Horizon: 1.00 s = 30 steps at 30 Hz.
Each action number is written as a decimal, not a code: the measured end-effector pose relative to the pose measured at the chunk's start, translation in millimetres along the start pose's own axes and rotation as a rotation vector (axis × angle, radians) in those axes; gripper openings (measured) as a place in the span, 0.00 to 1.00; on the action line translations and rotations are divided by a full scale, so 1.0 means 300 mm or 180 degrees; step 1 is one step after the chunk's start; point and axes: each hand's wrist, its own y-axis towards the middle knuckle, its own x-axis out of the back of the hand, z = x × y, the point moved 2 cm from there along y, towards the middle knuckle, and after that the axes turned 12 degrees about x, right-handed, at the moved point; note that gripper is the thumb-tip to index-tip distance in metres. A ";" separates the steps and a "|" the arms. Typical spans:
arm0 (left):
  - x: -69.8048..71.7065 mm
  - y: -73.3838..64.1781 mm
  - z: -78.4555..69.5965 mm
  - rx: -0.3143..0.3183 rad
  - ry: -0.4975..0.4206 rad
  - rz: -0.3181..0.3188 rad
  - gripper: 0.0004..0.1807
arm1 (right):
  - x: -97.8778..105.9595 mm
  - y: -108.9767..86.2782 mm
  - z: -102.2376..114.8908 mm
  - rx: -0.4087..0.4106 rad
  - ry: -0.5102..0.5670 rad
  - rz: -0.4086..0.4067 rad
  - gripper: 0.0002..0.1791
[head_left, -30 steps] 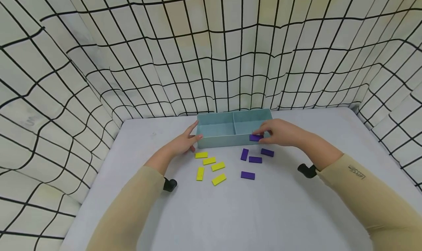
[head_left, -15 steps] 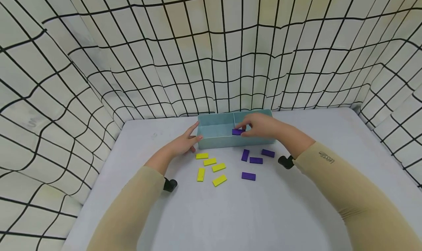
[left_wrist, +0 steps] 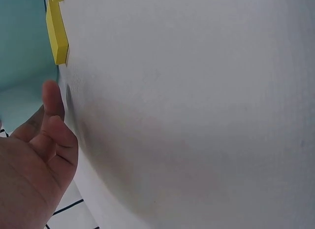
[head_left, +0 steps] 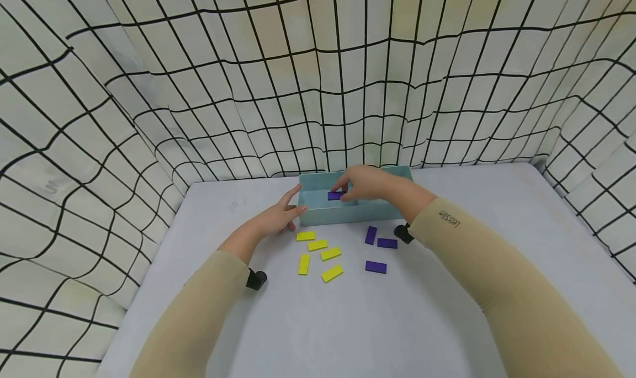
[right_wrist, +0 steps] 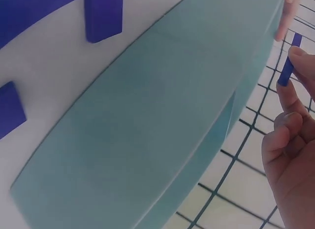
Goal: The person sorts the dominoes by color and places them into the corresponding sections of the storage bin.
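A light blue two-compartment box (head_left: 338, 217) stands at the back of the table. My right hand (head_left: 369, 182) pinches a purple rectangular block (head_left: 334, 196) between thumb and fingertips, over the left compartment; the right wrist view shows the same purple block (right_wrist: 290, 61) in the pinch. At the box's left end, my left hand (head_left: 274, 219) touches it, index finger and thumb extended. Several yellow blocks (head_left: 330, 254) lie in front of the left half. Purple blocks (head_left: 375, 267) lie in front of the right half. My right arm hides much of the right compartment.
A white table (head_left: 318, 328) carries everything. Black grid netting (head_left: 343, 91) over pale walls rises behind the box and at both sides. A black wrist camera (head_left: 256, 280) sits on the left wrist, another wrist camera (head_left: 403, 233) on the right.
My right hand has carried the purple block leftward, from the front of the right compartment across the divider to above the left one. The left hand stays at the box's left end.
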 end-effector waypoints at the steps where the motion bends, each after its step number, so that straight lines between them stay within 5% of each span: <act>1: -0.001 0.001 -0.001 0.0009 -0.0003 0.0005 0.41 | -0.004 0.009 0.004 -0.0012 -0.0021 0.0031 0.20; 18: 0.012 -0.006 0.006 -0.0066 -0.0007 0.0005 0.42 | -0.080 0.182 0.030 0.0062 -0.0649 0.0398 0.18; 30: 0.022 0.013 -0.009 -0.0037 0.0031 0.0100 0.44 | -0.119 0.219 0.017 -0.0152 -0.0708 0.0560 0.17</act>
